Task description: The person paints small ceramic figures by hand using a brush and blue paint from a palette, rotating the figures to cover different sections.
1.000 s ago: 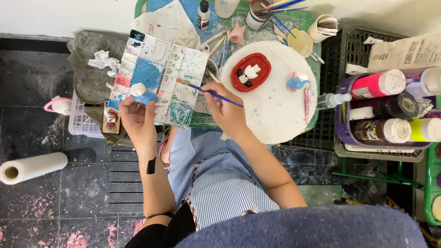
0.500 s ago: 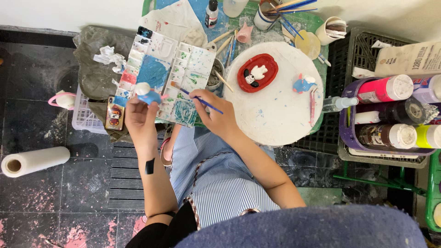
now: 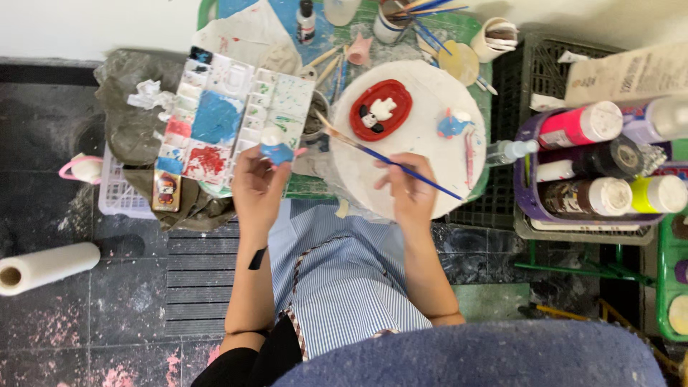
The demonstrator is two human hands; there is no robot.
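Left hand [image 3: 256, 188]: fingers closed round a small blue-and-white figurine [image 3: 275, 147], held up just over the near edge of the paint palette [image 3: 236, 118]. Right hand [image 3: 410, 188]: fingers pinched on a blue-handled brush [image 3: 390, 159], bristle tip pointing left toward the figurine, not touching it; the shaft lies across the round white board [image 3: 423, 136].

On the board: a red oval piece with a white figure [image 3: 380, 109], and a second small blue figurine [image 3: 454, 123], both apart from the hands. Paint bottles [image 3: 595, 161] lie in a purple tray to the right. Paper roll [image 3: 44, 266] on the floor, left.

Step in hand, by my reading: painting the held figurine, brush between strokes. The next move calls for a steady left grip and bringing the tip in lightly, or loading it at a palette well.
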